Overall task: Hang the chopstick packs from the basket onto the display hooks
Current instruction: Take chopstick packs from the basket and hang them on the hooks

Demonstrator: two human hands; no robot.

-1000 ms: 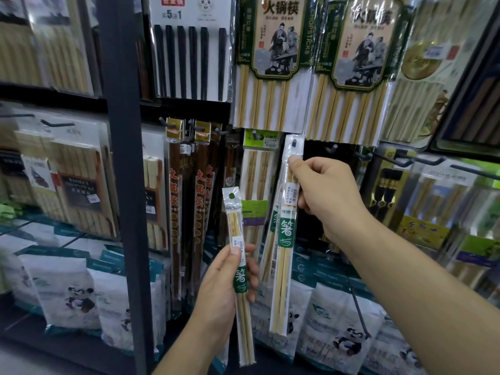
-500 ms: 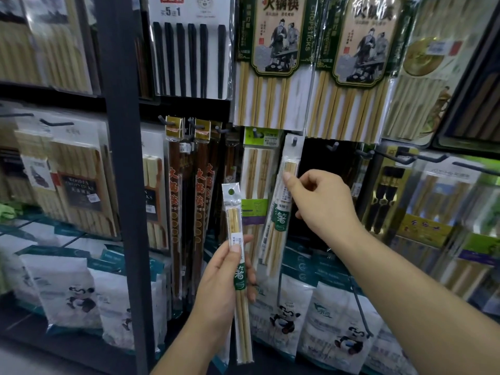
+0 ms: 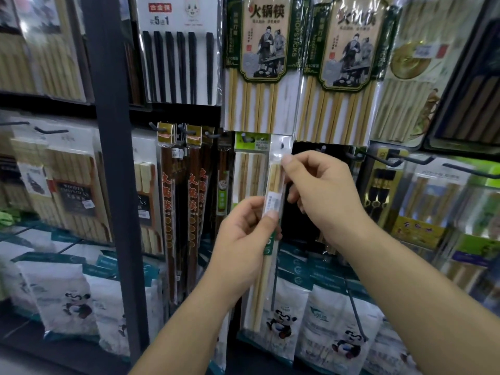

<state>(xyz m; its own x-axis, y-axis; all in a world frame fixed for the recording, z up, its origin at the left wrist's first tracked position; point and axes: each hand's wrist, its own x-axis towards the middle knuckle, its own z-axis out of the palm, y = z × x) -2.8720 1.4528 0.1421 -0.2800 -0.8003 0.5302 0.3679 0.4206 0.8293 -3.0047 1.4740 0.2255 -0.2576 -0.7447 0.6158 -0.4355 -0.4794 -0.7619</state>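
A slim clear chopstick pack (image 3: 272, 182) with pale bamboo sticks, a white label and a green band stands upright in front of the display. My left hand (image 3: 243, 239) grips its middle, thumb on the label. My right hand (image 3: 322, 196) pinches the pack's clear top edge, just below a small display hook (image 3: 282, 144). A similar pack seems to hang behind it, but I cannot separate the two. Bare hooks (image 3: 323, 150) stick out to the right. The basket is out of view.
A dark vertical post (image 3: 113, 185) stands to the left of my hands. Large hot-pot chopstick packs (image 3: 259, 63) hang above, dark red packs (image 3: 167, 212) to the left, green and yellow packs (image 3: 422, 212) to the right. Panda-printed bags (image 3: 67, 293) line the bottom shelf.
My right hand let go of the pack it was hanging and came over to my left hand's pack. My left hand lifted that pack up and right toward the hook.
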